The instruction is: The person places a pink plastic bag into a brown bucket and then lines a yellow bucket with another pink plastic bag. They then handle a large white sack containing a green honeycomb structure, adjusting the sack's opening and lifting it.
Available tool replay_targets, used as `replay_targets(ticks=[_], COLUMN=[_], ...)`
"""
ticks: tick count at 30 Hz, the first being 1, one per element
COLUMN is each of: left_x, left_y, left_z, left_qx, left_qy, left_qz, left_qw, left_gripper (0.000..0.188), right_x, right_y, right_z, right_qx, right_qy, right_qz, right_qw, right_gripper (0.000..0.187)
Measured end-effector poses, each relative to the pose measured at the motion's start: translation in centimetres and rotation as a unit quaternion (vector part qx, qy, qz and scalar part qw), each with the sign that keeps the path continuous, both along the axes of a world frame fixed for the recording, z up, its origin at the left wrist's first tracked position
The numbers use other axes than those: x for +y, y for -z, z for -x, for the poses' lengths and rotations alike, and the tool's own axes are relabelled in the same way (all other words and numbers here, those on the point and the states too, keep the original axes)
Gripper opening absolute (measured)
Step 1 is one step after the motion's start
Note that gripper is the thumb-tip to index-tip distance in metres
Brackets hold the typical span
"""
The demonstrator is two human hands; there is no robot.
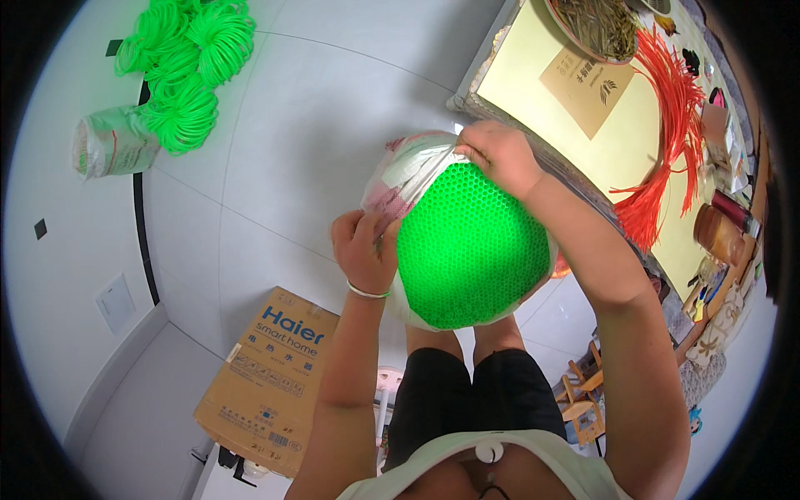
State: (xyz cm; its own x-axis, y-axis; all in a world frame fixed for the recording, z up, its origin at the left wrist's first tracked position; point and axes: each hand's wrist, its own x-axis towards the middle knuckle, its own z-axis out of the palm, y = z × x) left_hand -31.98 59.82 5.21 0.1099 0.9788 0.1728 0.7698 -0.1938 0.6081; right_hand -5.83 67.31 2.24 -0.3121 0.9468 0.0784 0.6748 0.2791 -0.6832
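In front of my legs is a white woven sack with pinkish-red markings. Packed inside it is a dense bundle of bright green tubes, whose round open ends face up like a honeycomb. My left hand, a pale band at its wrist, pinches the sack's rim on the left side. On the far side, my right hand has its fingers closed on the gathered edge of the same sack. The sack's cloth is drawn taut between both hands. Its underside is hidden.
Coils of green tubing lie at the far left near a smaller white sack. A cardboard box stands left of my legs. On the right, a yellow-topped table carries red strands and a round tray. Wooden stools are below.
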Motion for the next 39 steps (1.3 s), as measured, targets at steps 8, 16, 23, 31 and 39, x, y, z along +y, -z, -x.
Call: replay_targets(ticks=[8,16,23,31,39], left_x=[0.3,0.3,1.0,3.1,2.3], left_y=[-1.1,-1.3,-0.9,-0.8,-0.8], left_z=[0.2,2.2,4.5,6.4,6.7], left_qx=[0.072,0.026,-0.01,-0.21,-0.346], left_qy=[0.009,0.02,0.027,0.131,0.026], left_qz=[0.14,0.213,0.299,0.407,0.475], left_qw=[0.987,0.976,0.954,0.879,0.809], left_gripper=[0.023,0.014,0.013,0.017,0.014], right_x=[0.1,0.4,-0.1,0.1,0.2], right_y=[-0.3,0.4,0.2,-0.6,-0.7], right_z=[-0.7,-1.5,-1.4,-1.0,-1.6], right_qx=[0.042,0.163,0.178,0.125,0.108], right_qy=[-0.003,0.006,0.023,-0.071,-0.112], right_qz=[0.068,0.161,0.162,0.013,0.033], right_qw=[0.997,0.973,0.97,0.99,0.987], right_gripper=[0.018,0.019,0.019,0.018,0.017])
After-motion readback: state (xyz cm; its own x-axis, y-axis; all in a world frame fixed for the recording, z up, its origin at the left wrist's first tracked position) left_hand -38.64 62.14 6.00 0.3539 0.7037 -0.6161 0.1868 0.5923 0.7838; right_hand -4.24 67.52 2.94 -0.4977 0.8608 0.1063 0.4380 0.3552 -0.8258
